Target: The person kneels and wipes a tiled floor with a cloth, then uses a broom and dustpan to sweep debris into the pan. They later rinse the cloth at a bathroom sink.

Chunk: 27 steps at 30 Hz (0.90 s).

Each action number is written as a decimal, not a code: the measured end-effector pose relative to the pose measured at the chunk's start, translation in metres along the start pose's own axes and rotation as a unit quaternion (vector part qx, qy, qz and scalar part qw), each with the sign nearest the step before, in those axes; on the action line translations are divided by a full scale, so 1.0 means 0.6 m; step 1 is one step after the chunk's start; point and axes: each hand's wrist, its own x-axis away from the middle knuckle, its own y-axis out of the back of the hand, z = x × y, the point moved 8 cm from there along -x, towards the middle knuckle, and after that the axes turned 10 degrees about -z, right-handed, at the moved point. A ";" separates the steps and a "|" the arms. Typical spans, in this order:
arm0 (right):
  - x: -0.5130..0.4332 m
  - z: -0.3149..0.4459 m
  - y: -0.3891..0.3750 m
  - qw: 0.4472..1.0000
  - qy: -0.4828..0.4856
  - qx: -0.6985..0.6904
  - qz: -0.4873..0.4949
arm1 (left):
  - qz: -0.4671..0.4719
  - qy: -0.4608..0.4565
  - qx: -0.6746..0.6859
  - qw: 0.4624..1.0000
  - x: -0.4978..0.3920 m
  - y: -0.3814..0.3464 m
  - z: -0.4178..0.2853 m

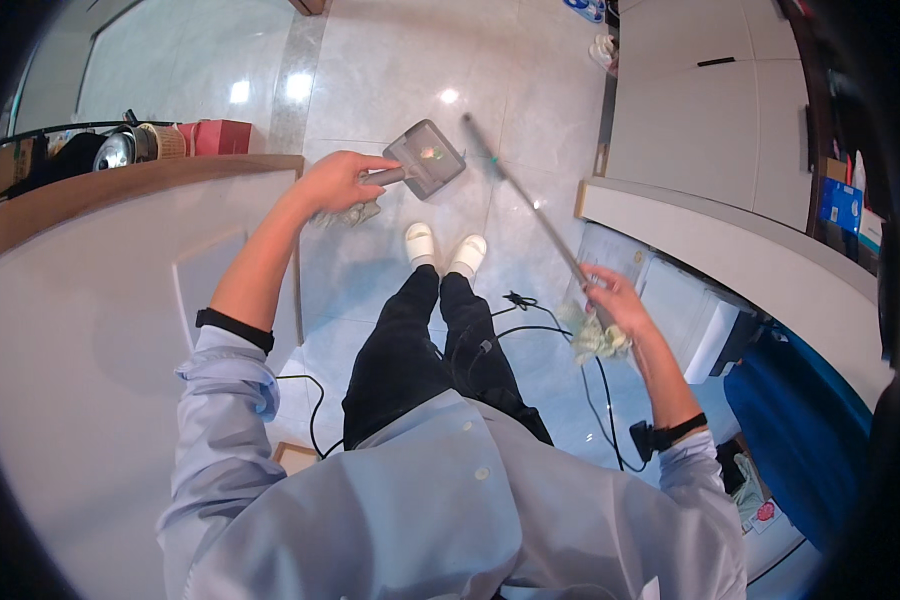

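My left hand (341, 182) grips the short handle of a grey dustpan (450, 177) above the tiled floor. Small pink, yellow and green scraps (430, 153) lie in the pan. Below the same hand hangs a crumpled pale cloth or glove (350, 215); how it is held is hidden. With my right hand (615, 298) I hold a long grey pole (544, 217), probably a broom, slanting away toward the dustpan's right side. Its far end is blurred, with a small green spot partway along. Another crumpled pale cloth or glove (594, 336) bunches beneath my right hand.
Black cables (546, 328) trail over the floor beside my legs. A wood-topped partition (142, 166) stands left, bearing a red box (223, 138) and a metal pot (114, 150). At right are a white ledge (720, 232), cabinets (690, 112) and plastic storage bins (671, 300). Shoes (604, 52) lie far ahead.
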 end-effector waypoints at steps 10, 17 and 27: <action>-0.467 0.216 0.089 0.938 0.165 0.245 -0.180 | -0.016 0.115 0.043 0.992 0.144 0.018 0.049; -0.437 0.152 -0.033 0.909 0.186 0.364 -0.081 | -0.009 0.103 0.059 0.993 0.196 0.017 0.078; -0.051 -0.034 -0.165 0.993 -0.047 0.061 0.088 | 0.055 0.060 0.095 0.992 0.148 -0.011 0.060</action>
